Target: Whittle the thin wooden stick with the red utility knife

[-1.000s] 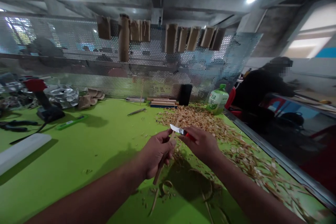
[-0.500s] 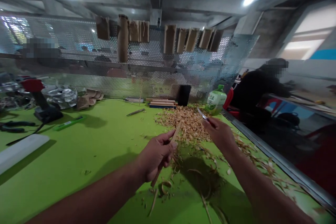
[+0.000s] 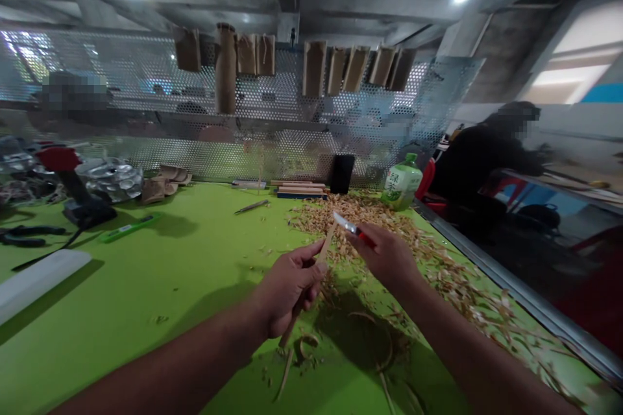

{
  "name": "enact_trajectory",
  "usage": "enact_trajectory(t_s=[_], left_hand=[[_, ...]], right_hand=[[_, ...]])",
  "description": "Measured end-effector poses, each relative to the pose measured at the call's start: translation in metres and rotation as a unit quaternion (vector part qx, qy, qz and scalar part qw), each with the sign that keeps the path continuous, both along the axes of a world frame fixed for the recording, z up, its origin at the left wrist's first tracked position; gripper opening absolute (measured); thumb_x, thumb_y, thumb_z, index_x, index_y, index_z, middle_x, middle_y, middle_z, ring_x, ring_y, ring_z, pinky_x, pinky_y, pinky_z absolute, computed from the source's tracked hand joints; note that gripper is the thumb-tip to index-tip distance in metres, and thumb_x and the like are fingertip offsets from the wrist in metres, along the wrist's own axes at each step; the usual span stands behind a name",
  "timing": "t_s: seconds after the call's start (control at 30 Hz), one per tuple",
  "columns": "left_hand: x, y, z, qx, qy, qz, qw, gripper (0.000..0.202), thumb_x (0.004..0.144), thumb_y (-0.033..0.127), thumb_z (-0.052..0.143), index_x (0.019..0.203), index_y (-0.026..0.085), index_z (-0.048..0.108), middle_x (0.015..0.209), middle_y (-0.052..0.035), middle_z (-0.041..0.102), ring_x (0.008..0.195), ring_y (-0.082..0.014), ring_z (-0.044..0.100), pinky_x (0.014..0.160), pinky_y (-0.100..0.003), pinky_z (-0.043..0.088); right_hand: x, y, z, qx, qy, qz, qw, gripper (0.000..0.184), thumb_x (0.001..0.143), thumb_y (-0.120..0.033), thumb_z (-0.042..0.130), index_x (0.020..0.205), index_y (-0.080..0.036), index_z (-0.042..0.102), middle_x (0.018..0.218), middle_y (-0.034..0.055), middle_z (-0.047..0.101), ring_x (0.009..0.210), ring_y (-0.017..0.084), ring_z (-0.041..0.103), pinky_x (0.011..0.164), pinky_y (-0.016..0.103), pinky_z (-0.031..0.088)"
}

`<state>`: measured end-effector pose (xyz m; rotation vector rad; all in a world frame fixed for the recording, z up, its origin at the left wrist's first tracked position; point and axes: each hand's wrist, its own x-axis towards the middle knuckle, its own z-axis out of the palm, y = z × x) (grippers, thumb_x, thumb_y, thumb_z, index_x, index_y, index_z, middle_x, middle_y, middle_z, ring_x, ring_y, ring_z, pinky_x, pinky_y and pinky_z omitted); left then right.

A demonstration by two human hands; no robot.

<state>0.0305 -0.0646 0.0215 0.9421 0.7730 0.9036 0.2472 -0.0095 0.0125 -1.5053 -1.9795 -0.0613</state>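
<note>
You are gripping a thin wooden stick (image 3: 329, 239) in your left hand (image 3: 288, 288), fingers wrapping tight around its middle, its upper tip pointing toward one o'clock above the green table (image 3: 160, 279). Your right hand (image 3: 388, 258) is holding a red-handled knife (image 3: 351, 227) in a closed fist. The blade is sitting just beside the stick's tip, at three o'clock of it, and I cannot tell whether they are touching. Wood shavings (image 3: 438, 272) are lying under both hands and piling up toward twelve o'clock. A green bottle (image 3: 402, 185) is standing at one o'clock past the pile, near a black block (image 3: 342, 174) leaning at the perforated panel (image 3: 272, 142). A person (image 3: 479, 159) in dark clothes is sitting at two o'clock, beyond the table's edge.
</note>
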Motion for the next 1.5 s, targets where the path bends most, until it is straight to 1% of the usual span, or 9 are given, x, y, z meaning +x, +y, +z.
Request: enact_trajectory(t_s=[0.17,0.3,0.43,0.57,0.8,0.93,1.07,1.37,1.5], left_hand=[[0.001,0.000,-0.001,-0.010,-0.041,-0.015,0.999,0.053,0.086,0.016,0.058,0.138,0.019,0.048,0.069,0.0025,0.054,0.047,-0.0064,0.048,0.041,-0.018,0.037],[0.001,0.004,-0.006,-0.020,-0.066,-0.008,0.998,0.050,0.091,0.019,0.050,0.140,0.022,0.041,0.076,-0.0006,0.061,0.050,-0.0093,0.054,0.042,-0.020,0.042],[0.001,0.005,-0.002,-0.041,-0.062,0.000,0.997,0.041,0.091,0.019,0.049,0.132,0.019,0.046,0.072,0.0015,0.058,0.043,-0.0058,0.046,0.036,-0.016,0.032],[-0.002,0.002,0.003,-0.056,-0.090,-0.022,0.994,0.045,0.090,0.015,0.049,0.134,0.023,0.047,0.068,0.0043,0.052,0.040,-0.0030,0.038,0.035,-0.014,0.023],[-0.001,-0.002,0.005,-0.064,-0.107,-0.064,0.990,0.057,0.089,0.016,0.050,0.144,0.027,0.037,0.067,0.0049,0.049,0.039,-0.0036,0.036,0.035,-0.016,0.025],[0.000,0.002,-0.001,-0.050,-0.113,-0.043,0.991,0.055,0.090,0.017,0.047,0.143,0.024,0.037,0.065,0.0044,0.048,0.043,-0.0060,0.043,0.040,-0.017,0.035],[-0.002,0.006,-0.003,-0.065,-0.117,-0.040,0.990,0.051,0.091,0.018,0.046,0.141,0.025,0.040,0.063,0.0055,0.045,0.042,-0.0055,0.039,0.037,-0.016,0.029],[-0.002,-0.003,0.005,-0.062,-0.118,-0.072,0.988,0.055,0.091,0.018,0.045,0.144,0.027,0.036,0.061,0.0063,0.042,0.040,-0.0041,0.034,0.037,-0.015,0.025],[-0.002,0.002,0.001,-0.059,-0.107,-0.050,0.991,0.057,0.091,0.019,0.046,0.146,0.027,0.033,0.062,0.0059,0.044,0.042,-0.0051,0.038,0.038,-0.016,0.028]], right_hand=[[0.023,0.009,0.003,0.004,0.061,-0.060,0.996,0.039,0.089,-0.051,0.045,0.067,-0.020,0.054,0.056,-0.0016,0.051,0.052,0.013,0.044,0.050,0.024,0.028],[0.003,-0.006,0.002,0.012,0.051,0.076,0.996,0.033,0.090,-0.046,0.047,0.075,-0.020,0.058,0.064,0.0000,0.055,0.060,0.013,0.049,0.056,0.024,0.034],[-0.021,-0.018,-0.003,-0.019,-0.006,0.151,0.988,0.030,0.092,-0.045,0.049,0.081,-0.020,0.061,0.073,0.0019,0.059,0.066,0.014,0.053,0.061,0.025,0.036],[-0.020,-0.013,-0.005,-0.004,-0.011,0.099,0.995,0.032,0.092,-0.046,0.047,0.078,-0.020,0.058,0.071,0.0016,0.058,0.064,0.014,0.052,0.059,0.025,0.034],[0.023,0.013,0.000,-0.002,0.083,-0.053,0.995,0.041,0.089,-0.051,0.046,0.061,-0.021,0.048,0.052,-0.0035,0.043,0.050,0.012,0.041,0.049,0.025,0.025],[0.011,0.001,0.001,0.020,0.082,0.038,0.996,0.036,0.089,-0.048,0.047,0.067,-0.020,0.052,0.059,-0.0022,0.048,0.055,0.012,0.045,0.053,0.024,0.030],[-0.019,-0.016,-0.001,-0.001,0.009,0.131,0.991,0.032,0.091,-0.046,0.047,0.079,-0.020,0.059,0.069,0.0011,0.056,0.064,0.014,0.051,0.060,0.025,0.034],[0.017,0.011,-0.002,-0.011,0.064,-0.029,0.997,0.039,0.089,-0.050,0.047,0.063,-0.020,0.050,0.054,-0.0027,0.045,0.052,0.012,0.043,0.051,0.025,0.026],[0.007,-0.001,0.000,0.022,0.067,0.040,0.997,0.036,0.090,-0.048,0.047,0.068,-0.020,0.052,0.060,-0.0020,0.048,0.057,0.013,0.046,0.054,0.025,0.030]])
